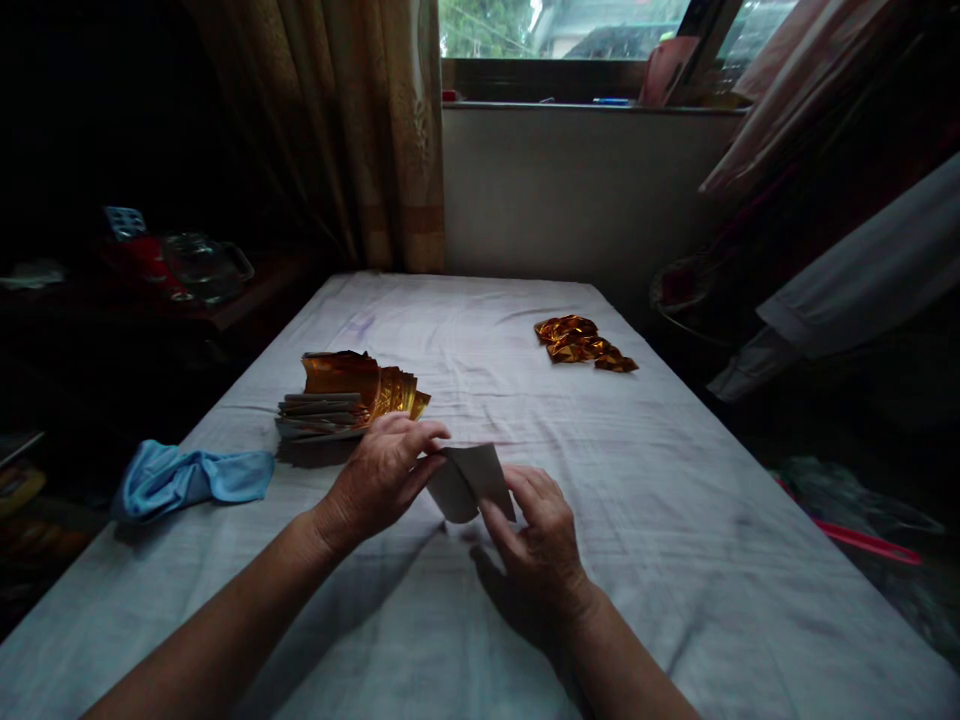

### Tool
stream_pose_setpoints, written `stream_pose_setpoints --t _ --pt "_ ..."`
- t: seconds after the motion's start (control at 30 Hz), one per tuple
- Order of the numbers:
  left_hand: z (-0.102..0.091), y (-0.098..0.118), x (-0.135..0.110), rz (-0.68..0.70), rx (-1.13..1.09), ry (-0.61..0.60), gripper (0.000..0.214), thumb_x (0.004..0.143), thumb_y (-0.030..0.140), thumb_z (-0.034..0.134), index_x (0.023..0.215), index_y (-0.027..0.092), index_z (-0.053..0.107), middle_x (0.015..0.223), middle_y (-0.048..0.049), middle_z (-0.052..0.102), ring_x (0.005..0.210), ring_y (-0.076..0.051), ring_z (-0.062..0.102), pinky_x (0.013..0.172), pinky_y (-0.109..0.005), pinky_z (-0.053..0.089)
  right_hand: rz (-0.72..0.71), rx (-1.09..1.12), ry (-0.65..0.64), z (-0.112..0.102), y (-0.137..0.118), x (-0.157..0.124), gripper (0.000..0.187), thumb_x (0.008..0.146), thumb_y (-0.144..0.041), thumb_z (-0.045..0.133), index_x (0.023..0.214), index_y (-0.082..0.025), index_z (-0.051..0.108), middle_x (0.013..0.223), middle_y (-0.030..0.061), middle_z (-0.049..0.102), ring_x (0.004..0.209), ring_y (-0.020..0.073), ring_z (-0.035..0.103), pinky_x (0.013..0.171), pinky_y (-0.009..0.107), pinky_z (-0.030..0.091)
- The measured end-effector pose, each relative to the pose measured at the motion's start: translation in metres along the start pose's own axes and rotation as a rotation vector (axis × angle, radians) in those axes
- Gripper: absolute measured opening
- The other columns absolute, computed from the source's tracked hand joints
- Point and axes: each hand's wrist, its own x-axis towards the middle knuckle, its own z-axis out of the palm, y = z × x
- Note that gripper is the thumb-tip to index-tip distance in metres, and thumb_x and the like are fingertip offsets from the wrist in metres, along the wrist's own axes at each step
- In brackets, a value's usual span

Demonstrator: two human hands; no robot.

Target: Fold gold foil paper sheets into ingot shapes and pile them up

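Both my hands hold one grey sheet of paper [471,478], bent into a fold, just above the white cloth. My left hand [382,470] pinches its left edge with fingers closed. My right hand [536,530] grips its lower right corner between thumb and fingers. A stack of gold-faced paper sheets [349,395] lies fanned just beyond my left hand. Several folded gold pieces [583,343] lie in a small heap farther off to the right.
The table [675,500] is covered with a white cloth. A blue cloth [191,478] lies at its left edge. A glass jug [202,265] stands on a dark side table at left. Curtains and a window sill are behind; white fabric hangs at right.
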Motion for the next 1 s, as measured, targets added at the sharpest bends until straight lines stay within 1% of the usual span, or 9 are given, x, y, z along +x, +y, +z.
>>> stream_pose_setpoints --t 0.1,0.2,0.33,0.47,0.63,0.73,0.83,0.93,1.0 --pt "-0.002 0.0 0.001 0.041 0.019 -0.036 0.03 0.099 0.023 0.052 0.128 0.019 0.046 0.083 -0.0001 0.071 0.085 -0.02 0.065 0.093 -0.04 0.046 -0.011 0.006 0.047 0.001 0.001 -0.001 0.031 0.089 -0.025 0.058 0.12 -0.026 0.056 0.098 0.0075 0.07 0.086 0.0248 0.067 0.074 0.043 0.055" --pt "-0.005 0.0 0.003 0.085 0.017 -0.101 0.037 0.099 0.022 0.051 0.134 0.021 0.041 0.084 0.0017 0.072 0.083 -0.019 0.067 0.098 -0.041 0.046 -0.009 0.02 0.091 0.001 0.003 -0.001 0.044 0.088 -0.023 0.059 0.131 -0.027 0.05 0.104 0.0089 0.069 0.09 0.0255 0.068 0.074 0.044 0.057" --pt "-0.006 0.004 0.008 0.12 0.023 -0.156 0.043 0.097 0.022 0.055 0.138 0.022 0.039 0.086 0.0014 0.072 0.085 -0.019 0.067 0.098 -0.04 0.047 -0.06 0.039 0.134 0.0 0.001 0.003 0.051 0.089 -0.021 0.06 0.138 -0.028 0.047 0.119 0.011 0.066 0.109 0.0275 0.064 0.087 0.048 0.057" --pt "-0.005 0.011 0.011 0.135 0.017 -0.195 0.052 0.095 0.022 0.06 0.142 0.022 0.037 0.088 0.0012 0.072 0.087 -0.02 0.067 0.102 -0.042 0.045 -0.086 0.007 0.142 -0.003 -0.007 0.01 0.04 0.09 -0.024 0.063 0.129 -0.026 0.057 0.128 0.0126 0.061 0.119 0.0281 0.059 0.098 0.05 0.05" --pt "0.0 0.015 0.014 0.083 -0.113 -0.245 0.06 0.093 0.022 0.061 0.147 0.025 0.035 0.092 0.0002 0.072 0.093 -0.02 0.066 0.102 -0.042 0.044 -0.054 0.029 0.049 -0.006 -0.012 0.014 0.014 0.09 -0.023 0.063 0.103 -0.025 0.07 0.105 0.008 0.072 0.1 0.0236 0.067 0.089 0.042 0.052" --pt "0.001 0.013 0.014 0.047 -0.224 -0.239 0.064 0.092 0.021 0.06 0.149 0.027 0.033 0.091 0.0004 0.072 0.093 -0.019 0.066 0.098 -0.04 0.046 0.016 0.133 -0.014 -0.006 -0.011 0.015 0.012 0.091 -0.023 0.059 0.093 -0.023 0.071 0.086 0.0045 0.074 0.08 0.0194 0.069 0.078 0.035 0.052" --pt "0.0 0.011 0.011 -0.017 -0.305 -0.239 0.065 0.091 0.022 0.061 0.15 0.026 0.034 0.092 -0.0003 0.072 0.091 -0.018 0.066 0.093 -0.036 0.048 0.168 0.276 -0.026 -0.003 -0.01 0.015 0.014 0.09 -0.024 0.057 0.084 -0.021 0.07 0.075 0.0022 0.073 0.068 0.0166 0.067 0.067 0.029 0.051" --pt "0.001 0.009 0.007 -0.168 -0.394 -0.246 0.066 0.09 0.025 0.063 0.149 0.025 0.035 0.095 -0.0008 0.071 0.089 -0.016 0.066 0.09 -0.032 0.05 0.355 0.39 -0.027 -0.001 -0.011 0.014 0.014 0.087 -0.027 0.058 0.082 -0.02 0.07 0.072 0.0012 0.071 0.064 0.015 0.065 0.06 0.024 0.05" --pt "0.003 0.009 0.004 -0.285 -0.474 -0.247 0.069 0.088 0.026 0.066 0.15 0.025 0.035 0.098 -0.0015 0.071 0.091 -0.016 0.067 0.091 -0.033 0.051 0.424 0.434 -0.021 -0.001 -0.011 0.014 0.015 0.085 -0.03 0.06 0.082 -0.019 0.07 0.072 0.0011 0.071 0.063 0.0148 0.065 0.059 0.023 0.05"
